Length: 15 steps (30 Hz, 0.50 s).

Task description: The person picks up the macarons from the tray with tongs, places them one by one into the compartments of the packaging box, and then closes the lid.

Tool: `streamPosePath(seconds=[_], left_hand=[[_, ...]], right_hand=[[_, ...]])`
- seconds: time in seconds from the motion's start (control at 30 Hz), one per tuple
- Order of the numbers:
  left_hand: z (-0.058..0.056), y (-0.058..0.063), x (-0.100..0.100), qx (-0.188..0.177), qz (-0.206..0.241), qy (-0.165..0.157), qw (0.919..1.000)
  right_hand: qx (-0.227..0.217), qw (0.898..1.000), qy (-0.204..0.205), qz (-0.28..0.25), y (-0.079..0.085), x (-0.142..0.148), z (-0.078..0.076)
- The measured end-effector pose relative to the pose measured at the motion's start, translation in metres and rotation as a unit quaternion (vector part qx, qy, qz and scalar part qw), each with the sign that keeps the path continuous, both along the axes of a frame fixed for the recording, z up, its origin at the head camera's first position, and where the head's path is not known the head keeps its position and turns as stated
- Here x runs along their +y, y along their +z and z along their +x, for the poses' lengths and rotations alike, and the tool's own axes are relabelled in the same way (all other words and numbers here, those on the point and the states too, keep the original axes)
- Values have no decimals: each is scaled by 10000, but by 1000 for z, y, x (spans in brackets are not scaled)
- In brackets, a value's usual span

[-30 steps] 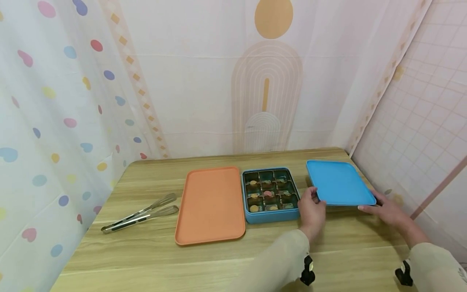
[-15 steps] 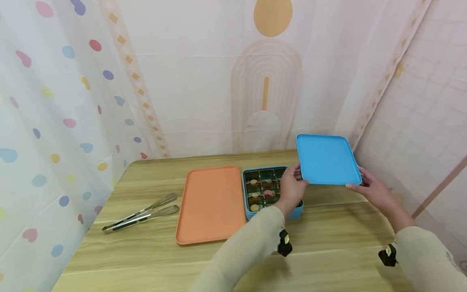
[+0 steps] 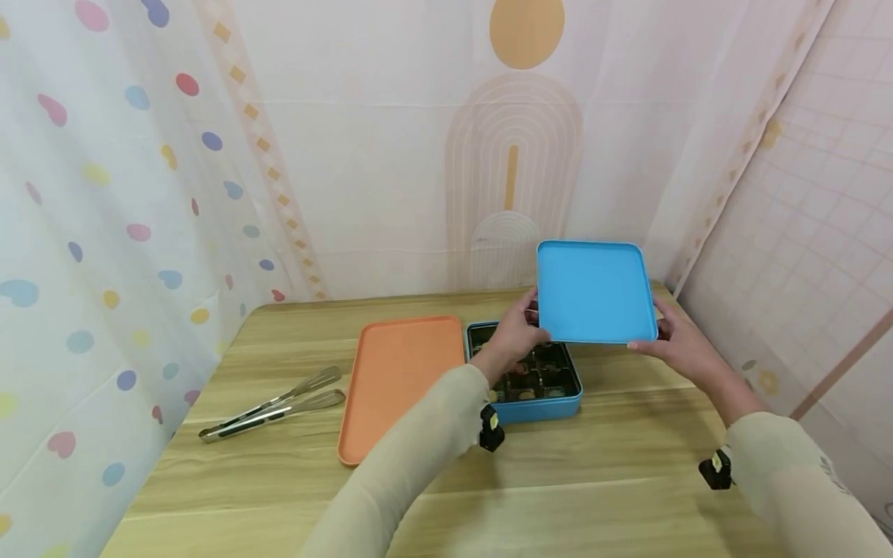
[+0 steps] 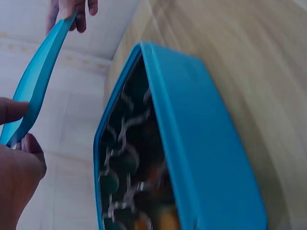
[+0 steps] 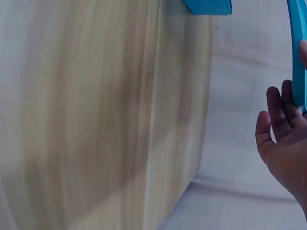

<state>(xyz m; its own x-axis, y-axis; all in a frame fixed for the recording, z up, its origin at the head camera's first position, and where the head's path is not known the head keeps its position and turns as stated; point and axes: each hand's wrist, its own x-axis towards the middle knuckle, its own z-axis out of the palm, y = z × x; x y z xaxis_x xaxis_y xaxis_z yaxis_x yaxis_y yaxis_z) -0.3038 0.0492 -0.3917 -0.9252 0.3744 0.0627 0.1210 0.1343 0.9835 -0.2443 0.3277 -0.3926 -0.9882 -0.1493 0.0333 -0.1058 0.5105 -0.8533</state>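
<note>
A square blue lid [image 3: 596, 291] is held up above the table, its flat face showing in the head view. My left hand [image 3: 515, 335] pinches its left edge, thumb in front and fingers behind. At the lower right corner my right hand [image 3: 680, 345] grips it between thumb and fingers; some of those fingers stand away from the lid in the right wrist view. Below and left of the lid stands a blue box [image 3: 540, 411] with a dark divided insert. Small pieces lie in its compartments, partly hidden by my left hand and the lid.
An orange tray [image 3: 398, 380] lies left of the box, partly covered by my left sleeve. Metal tongs [image 3: 275, 407] rest farther left, spread apart. Patterned curtains [image 3: 391, 155] hang behind and beside the wooden table [image 3: 593, 496].
Both hands have raised the lid from low on the right and carried it left, partly over the box. The box, tray and tongs have stayed in place.
</note>
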Motion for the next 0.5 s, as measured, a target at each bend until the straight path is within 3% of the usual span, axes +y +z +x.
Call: streamPosePath(seconds=[0.2, 0.5], left_hand=[[-9, 0, -25, -135, -194, -188, 9995], [-14, -6, -55, 52, -286, -323, 9991]], right_hand=[[-41, 9999, 140, -58, 4, -14, -4], [96, 9999, 23, -86, 10, -31, -9]])
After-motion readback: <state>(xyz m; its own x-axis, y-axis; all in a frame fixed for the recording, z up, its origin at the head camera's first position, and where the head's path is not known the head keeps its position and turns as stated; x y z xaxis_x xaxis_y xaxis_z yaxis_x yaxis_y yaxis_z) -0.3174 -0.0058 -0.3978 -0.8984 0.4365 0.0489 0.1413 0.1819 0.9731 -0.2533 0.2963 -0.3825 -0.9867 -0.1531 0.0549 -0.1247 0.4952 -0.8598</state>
